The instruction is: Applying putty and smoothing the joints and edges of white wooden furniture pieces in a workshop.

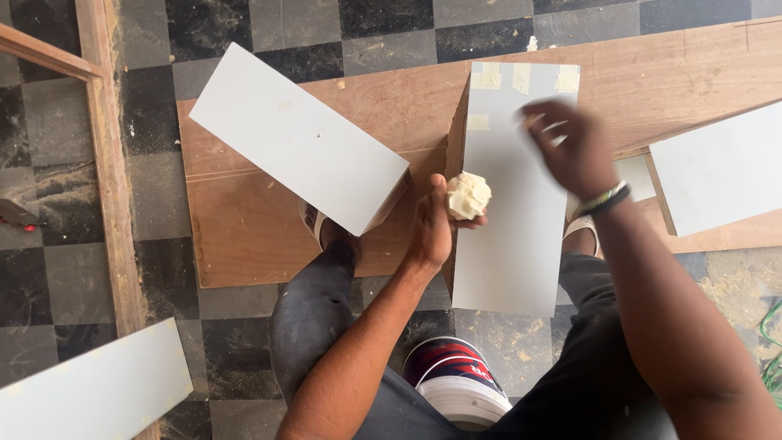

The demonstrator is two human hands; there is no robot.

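My left hand (pixel 433 224) holds a crumpled ball of pale masking tape (pixel 468 195) over the left edge of a tall grey laminated board (pixel 509 244) that lies between my knees. Strips of pale tape (pixel 521 77) stick to the board's far end. Over the board's upper right part hovers my right hand (pixel 574 147), blurred, fingers apart and holding nothing that I can make out. A striped band is on that wrist.
A second grey board (pixel 297 134) lies tilted to the left on a brown plywood sheet (pixel 236 236). Another grey board (pixel 721 167) is at the right, one more (pixel 90 391) at bottom left. A wooden frame (pixel 110 163) runs along the left. The checkered floor is dusty.
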